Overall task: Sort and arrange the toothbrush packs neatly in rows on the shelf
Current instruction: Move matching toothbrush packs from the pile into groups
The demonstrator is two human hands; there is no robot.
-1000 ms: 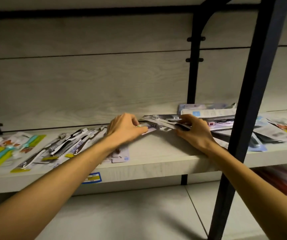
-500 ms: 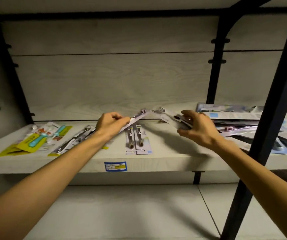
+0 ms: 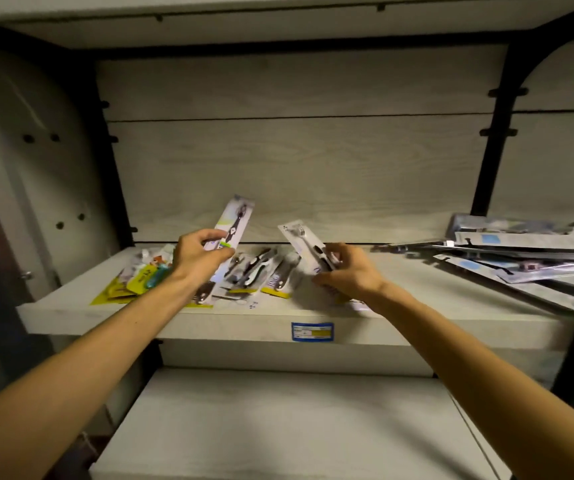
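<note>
Two hands show, left hand (image 3: pixel 198 255) and right hand (image 3: pixel 348 271), each holding one toothbrush pack (image 3: pixel 235 220) (image 3: pixel 308 245). One price label (image 3: pixel 312 331) sits on the shelf (image 3: pixel 417 327) edge.

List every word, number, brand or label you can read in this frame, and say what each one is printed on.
Nothing here reads with certainty.
Blue and yellow price tag on the shelf front edge: print too small and blurred.
Pack in the left hand, toothbrush pack: print blurred.
Pack in the right hand, second pack: lettering blurred, partly covered.
Yellow-edged packs lying flat: large vertical lettering, illegible.
Pile of packs at right: blue patches, no legible text.
</note>
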